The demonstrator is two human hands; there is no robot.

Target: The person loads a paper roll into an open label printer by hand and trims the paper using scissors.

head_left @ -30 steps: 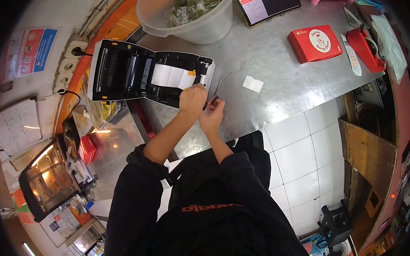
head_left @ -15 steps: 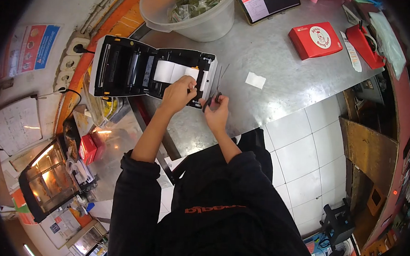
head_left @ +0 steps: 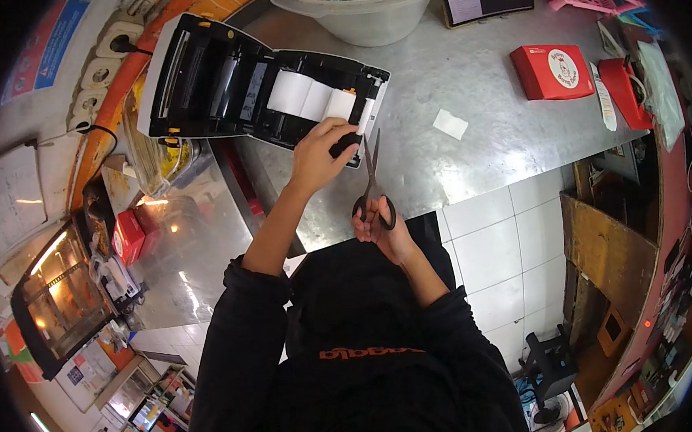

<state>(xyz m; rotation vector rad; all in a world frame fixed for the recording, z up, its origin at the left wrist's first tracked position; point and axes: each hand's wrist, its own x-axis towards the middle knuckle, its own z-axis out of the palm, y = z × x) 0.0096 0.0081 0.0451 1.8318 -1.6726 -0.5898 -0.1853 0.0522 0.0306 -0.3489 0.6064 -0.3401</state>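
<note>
On the metal table [head_left: 481,82] a black and white label printer [head_left: 204,81] lies with its lid open. A roll of white labels [head_left: 298,94] sits inside it. My left hand [head_left: 320,155] rests at the printer's near right corner, fingers bent over its edge beside the label strip; whether it grips anything is hidden. Just right of the printer, my right hand [head_left: 378,227] holds black scissors [head_left: 370,187] by the handles, blades pointing away from me and slightly apart. A small white paper piece [head_left: 451,124] lies on the table to the right.
A plastic tub [head_left: 366,19] with green-filled bags stands behind the printer. A tablet [head_left: 486,4], a red box [head_left: 553,72] and a red tape dispenser [head_left: 627,94] are farther right. A plug with a cable [head_left: 123,43] is in the wall socket at left.
My right hand has drawn back toward me with the scissors, away from the printer. My left hand has stayed near the label strip and shifted to the printer's corner. The view has shifted.
</note>
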